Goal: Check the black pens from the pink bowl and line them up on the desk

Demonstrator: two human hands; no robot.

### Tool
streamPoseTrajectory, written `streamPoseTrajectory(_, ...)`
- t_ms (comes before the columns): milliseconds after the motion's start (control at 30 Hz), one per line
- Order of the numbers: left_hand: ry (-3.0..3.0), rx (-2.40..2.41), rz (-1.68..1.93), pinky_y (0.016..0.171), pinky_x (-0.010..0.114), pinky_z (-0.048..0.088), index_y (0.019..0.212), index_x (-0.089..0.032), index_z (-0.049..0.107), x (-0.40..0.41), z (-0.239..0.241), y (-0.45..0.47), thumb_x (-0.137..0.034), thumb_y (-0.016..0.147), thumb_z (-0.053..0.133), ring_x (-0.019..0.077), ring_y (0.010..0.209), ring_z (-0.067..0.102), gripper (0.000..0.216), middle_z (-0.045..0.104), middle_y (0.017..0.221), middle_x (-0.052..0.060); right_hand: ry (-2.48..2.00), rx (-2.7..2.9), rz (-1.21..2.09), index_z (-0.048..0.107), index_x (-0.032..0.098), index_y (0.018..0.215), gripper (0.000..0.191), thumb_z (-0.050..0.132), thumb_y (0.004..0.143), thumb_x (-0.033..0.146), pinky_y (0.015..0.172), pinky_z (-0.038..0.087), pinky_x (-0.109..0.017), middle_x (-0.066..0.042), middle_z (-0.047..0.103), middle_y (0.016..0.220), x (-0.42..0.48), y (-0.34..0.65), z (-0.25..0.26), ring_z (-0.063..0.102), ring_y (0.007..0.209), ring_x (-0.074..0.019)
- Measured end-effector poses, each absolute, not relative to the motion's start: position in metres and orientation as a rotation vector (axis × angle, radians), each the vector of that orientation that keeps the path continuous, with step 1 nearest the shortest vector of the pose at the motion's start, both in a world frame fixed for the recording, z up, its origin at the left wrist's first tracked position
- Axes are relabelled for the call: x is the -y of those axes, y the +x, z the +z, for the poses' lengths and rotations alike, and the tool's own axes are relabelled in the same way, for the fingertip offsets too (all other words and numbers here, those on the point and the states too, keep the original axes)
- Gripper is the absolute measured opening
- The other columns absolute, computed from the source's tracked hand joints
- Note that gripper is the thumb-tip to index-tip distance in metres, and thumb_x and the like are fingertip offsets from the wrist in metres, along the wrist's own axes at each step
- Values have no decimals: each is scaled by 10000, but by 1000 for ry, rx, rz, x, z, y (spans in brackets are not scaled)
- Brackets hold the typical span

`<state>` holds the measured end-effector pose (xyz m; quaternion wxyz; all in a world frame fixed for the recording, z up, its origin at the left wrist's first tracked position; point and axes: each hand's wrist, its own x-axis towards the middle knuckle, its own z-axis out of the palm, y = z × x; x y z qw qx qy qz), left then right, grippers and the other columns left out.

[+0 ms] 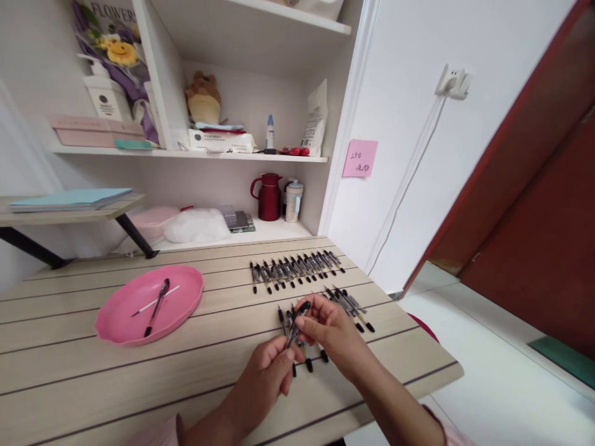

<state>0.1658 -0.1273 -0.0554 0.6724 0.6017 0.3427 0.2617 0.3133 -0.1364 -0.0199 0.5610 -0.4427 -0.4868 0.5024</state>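
Both hands hold one black pen (297, 323) above the wooden table (93, 371). My left hand (267, 375) pinches its lower end. My right hand (328, 328) grips its upper end near the cap. Under the hands lies a row of black pens (346, 303). A second row of black pens (295, 269) lies farther back. At the left stands a pink plate (186, 291) with one black pen (158, 305) and a thin white refill (173, 291) on it.
Wall shelves behind the table carry a red jug (268, 197), a white cup (293, 201), boxes and a small bottle. A pink note (359, 158) sticks on the wall. The table's right edge borders open floor and a red door (534, 204).
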Motion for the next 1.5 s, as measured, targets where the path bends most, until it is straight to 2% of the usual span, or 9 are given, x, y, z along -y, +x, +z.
streamPoseTrajectory(333, 1450, -778, 609, 388, 200, 181, 829, -165, 534, 128, -55, 161, -373, 810, 435, 54, 359, 233, 231, 389, 436, -88, -1070, 1143, 1157, 540, 192, 846, 291, 662, 667, 385, 439, 343, -216, 64, 473, 523, 140, 306, -35, 474, 447, -90)
streamPoseTrajectory(467, 1592, -874, 666, 402, 203, 258, 904, -189, 523, 122, -41, 155, -368, 819, 392, 68, 381, 297, 237, 447, 523, -65, -1102, 1169, 1084, 507, 216, 1026, 404, 656, 684, 368, 468, 377, -229, 6, 578, 725, 151, 322, -31, 519, 548, -114)
streamPoseTrajectory(533, 1750, -1038, 750, 451, 221, 341, 889, -194, 543, 109, -26, 138, -372, 822, 359, 95, 445, 409, 265, 522, 615, -25, -1201, 1134, 978, 516, 214, 1041, 367, 599, 733, 396, 497, 402, -248, -24, 592, 799, 159, 341, -30, 528, 580, -123)
streamPoseTrajectory(600, 2037, -1280, 822, 650, 255, 417, 862, -196, 603, 88, -8, 108, -357, 800, 394, 157, 704, 550, 272, 607, 796, 27, -1333, 1128, 896, 579, 194, 948, 313, 600, 725, 414, 503, 405, -251, -22, 591, 716, 168, 367, -34, 522, 573, -131)
streamPoseTrajectory(667, 2068, -1542, 848, 757, 321, 387, 868, -166, 640, 63, 8, 70, -318, 755, 440, 239, 865, 548, 275, 616, 898, 80, -1454, 1101, 818, 609, 183, 909, 328, 603, 708, 441, 493, 397, -249, -33, 603, 700, 177, 395, -42, 524, 566, -137)
streamPoseTrajectory(900, 1988, -2279, 276, 599, 341, 381, 717, -135, 640, -3, 2, -23, -281, 733, 406, 307, 770, 595, 277, 662, 823, 183, -1740, 1002, 611, 651, 177, 810, 361, 598, 649, 496, 439, 367, -251, -44, 621, 613, 195, 448, -82, 511, 495, -146)
streamPoseTrajectory(1133, 2057, -2328, 206, 627, 343, 411, 910, -116, 596, 1, -2, -13, -405, 796, 328, 307, 852, 583, 410, 641, 957, 174, -1985, 1226, 345, 627, 215, 736, 257, 500, 719, 438, 570, 422, -299, -34, 656, 677, 196, 456, -86, 580, 605, -193)
streamPoseTrajectory(1333, 2472, -1975, 588, 853, 344, 391, 1082, -150, 547, 32, -2, 32, -397, 821, 353, 267, 1083, 485, 408, 555, 1179, 112, -2297, 1337, 146, 598, 211, 787, 203, 453, 764, 353, 599, 385, -293, -55, 664, 728, 183, 446, -84, 601, 702, -213)
streamPoseTrajectory(1500, 2579, -1589, 776, 889, 341, 409, 1025, -186, 606, 54, -16, 69, -408, 803, 404, 243, 1050, 525, 374, 610, 1098, 77, -2394, 1340, 105, 591, 192, 833, 180, 468, 768, 306, 587, 350, -276, -69, 656, 779, 169, 437, -84, 594, 749, -210)
